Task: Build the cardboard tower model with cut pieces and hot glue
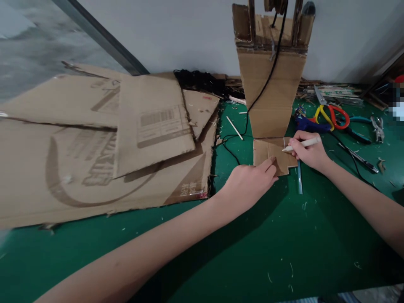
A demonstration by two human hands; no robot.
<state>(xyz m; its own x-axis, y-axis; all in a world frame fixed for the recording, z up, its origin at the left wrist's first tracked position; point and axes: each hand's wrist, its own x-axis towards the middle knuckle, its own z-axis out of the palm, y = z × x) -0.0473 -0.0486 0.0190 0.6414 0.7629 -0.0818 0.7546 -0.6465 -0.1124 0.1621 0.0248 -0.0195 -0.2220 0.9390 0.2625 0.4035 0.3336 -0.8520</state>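
Observation:
A tall cardboard structure [271,84] stands upright on the green table [268,244], with a flat cardboard flap [268,152] lying at its foot. My left hand [249,183] rests on the near edge of that flap, fingers bent and pressing it down. My right hand [311,153] is closed around a thin pale stick [304,144], holding it like a pen with the tip on the flap's right side. A black cord [268,75] runs down the front of the structure and onto the table. A blue-green stick [299,179] lies under my right hand.
Large flattened cardboard sheets [94,143] cover the left of the table. Scissors with red and yellow handles [331,114], a blue tool [311,125], pliers [378,128] and strips of wood [334,90] lie at the back right. Loose sticks [234,127] and scraps dot the mat.

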